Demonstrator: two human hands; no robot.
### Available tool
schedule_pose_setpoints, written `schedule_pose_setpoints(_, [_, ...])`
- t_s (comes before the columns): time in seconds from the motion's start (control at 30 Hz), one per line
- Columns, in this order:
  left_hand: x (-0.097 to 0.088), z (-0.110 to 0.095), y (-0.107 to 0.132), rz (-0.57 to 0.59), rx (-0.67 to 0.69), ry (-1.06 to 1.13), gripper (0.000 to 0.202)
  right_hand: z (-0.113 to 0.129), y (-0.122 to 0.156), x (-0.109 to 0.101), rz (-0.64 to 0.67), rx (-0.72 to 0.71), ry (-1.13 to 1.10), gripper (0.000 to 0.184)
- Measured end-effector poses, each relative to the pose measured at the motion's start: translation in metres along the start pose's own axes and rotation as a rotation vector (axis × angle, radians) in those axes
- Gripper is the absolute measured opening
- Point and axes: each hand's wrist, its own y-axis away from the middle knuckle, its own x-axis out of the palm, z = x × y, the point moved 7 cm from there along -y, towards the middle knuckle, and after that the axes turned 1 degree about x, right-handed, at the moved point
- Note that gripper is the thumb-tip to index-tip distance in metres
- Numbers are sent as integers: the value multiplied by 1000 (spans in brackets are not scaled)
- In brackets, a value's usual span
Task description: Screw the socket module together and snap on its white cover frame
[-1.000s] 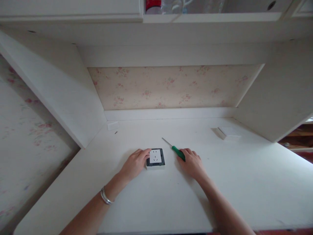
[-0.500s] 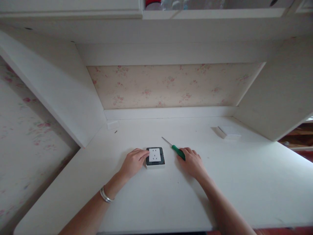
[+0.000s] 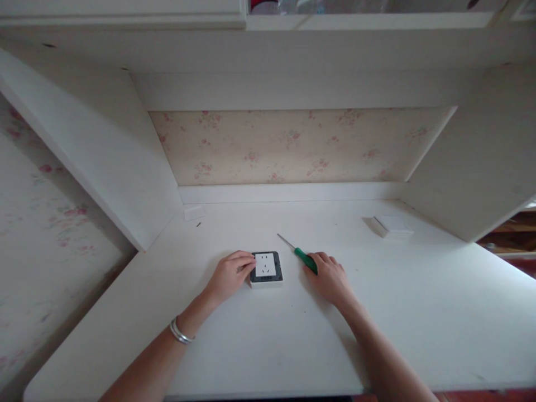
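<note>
Status: the socket (image 3: 265, 265) sat face up on the white surface (image 3: 268, 346), between the two hands, nearer the left. Dark frame (image 3: 279, 266) around its slotted face, white box (image 3: 267, 285) underneath. By my read the socket was already seated in the box, so that part looked done. Nothing covered the frame, so that end looked open. Couldn't tell if anything was fastened down; detail too small.

The left grip (image 3: 228, 276) had thumb and fingers drawn together at the socket's left edge, fingertips overlapping the frame in view. Contact looked likely. Couldn't tell whether it was clamping the edge or pinching something small.

The right grip (image 3: 330, 279) was wrapped round the green handle of the screwdriver (image 3: 300, 254), hand low on the surface. Blade pointed to the back left, past the socket; tip was apart from it. So the tool was held but not engaged.

Also on the surface: a white block (image 3: 393, 226) at back right, well apart from both hands; a thin white piece (image 3: 194, 213) at back left, with a dark sliver (image 3: 199, 224) just in front of it. Couldn't say whether any of those three belonged to the socket.
</note>
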Motion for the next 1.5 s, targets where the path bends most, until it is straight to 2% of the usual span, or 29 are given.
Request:
schedule_pose_setpoints(0.37, [-2, 4, 3, 77, 2, 18, 18, 2, 0, -1, 3, -11, 6, 37])
schedule_pose_setpoints(0.7, [-7, -15, 6, 141, 179, -172, 23, 1, 0, -1, 4, -3, 5, 37])
schedule_pose_setpoints(0.9, [-6, -15, 8, 153, 195, -156, 31, -1, -2, -1, 11, -8, -45, 36])
schedule_pose_setpoints(1.0, [-8, -11, 7, 127, 174, -105, 34, -4, -3, -6, -29, 20, -180, 36])
schedule_pose_setpoints(1.1, [-11, -4, 6, 122, 126, -34, 47, -9, -4, -19, -169, 83, -389, 37])
schedule_pose_setpoints(1.17, [-11, 3, 6, 147, 79, 11, 62, -16, -4, -28, -291, 156, -595, 41])
schedule_pose_setpoints(1.27, [-6, 17, 8, 193, 0, 25, 84, -24, -5, -41, -500, 221, -1030, 48])
schedule_pose_setpoints(1.37, [2, 26, 9, 242, -50, -5, 90, -16, -11, -63, -647, 153, -1322, 52])
schedule_pose_setpoints(1.5, [7, 22, 8, 258, -30, -10, 84, 23, -22, -103, -643, -32, -1370, 55])
